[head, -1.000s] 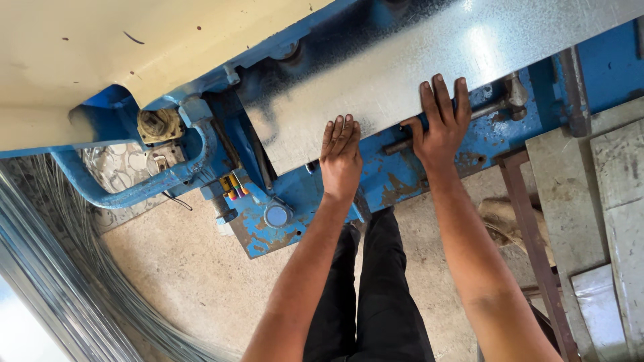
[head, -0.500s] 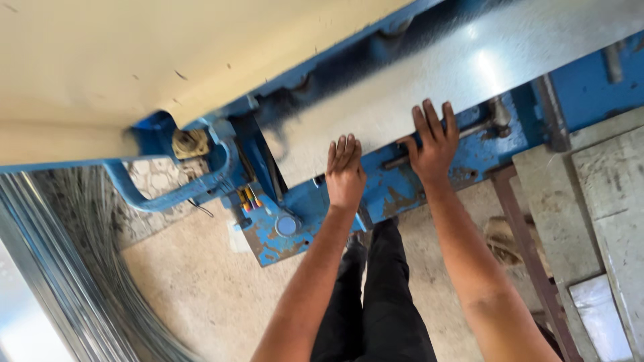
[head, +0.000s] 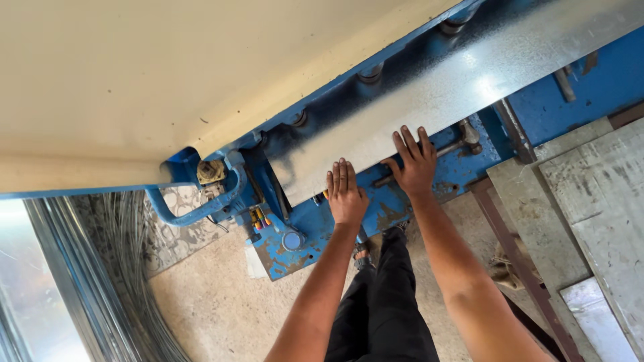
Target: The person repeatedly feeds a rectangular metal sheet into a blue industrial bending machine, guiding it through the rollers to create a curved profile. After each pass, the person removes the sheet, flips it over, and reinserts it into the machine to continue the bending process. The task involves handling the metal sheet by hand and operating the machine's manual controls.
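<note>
Where the view begins at the far left, a bundle of bright metal strips (head: 64, 281) runs from 9 o'clock down to 7 o'clock, lying on the concrete floor (head: 221, 302). Just right of it, a curved blue pipe guard (head: 194, 211) loops out from the blue machine frame (head: 315, 234), with a round knob (head: 292, 240) at the frame's lower corner. A cream panel (head: 168, 80) fills the 10 to 12 o'clock area.

The galvanized metal sheet (head: 456, 87) lies on the machine bed, extending from the centre toward 2 o'clock; its near edge faces the person.

The left hand (head: 345, 191) rests flat at the sheet's near edge, at centre. Its fingers are straight and held close together, gripping nothing; the fingertips lie on the sheet.

The right hand (head: 416, 161), just toward 3 o'clock of the left, also presses palm-down on the sheet edge. Its fingers are spread moderately wide, gripping nothing.

At 3 to 5 o'clock, flat grey metal sheets (head: 590, 201) are stacked beside a rusted steel bar (head: 516, 255). Dark trousers (head: 382, 302) occupy 6 o'clock.
</note>
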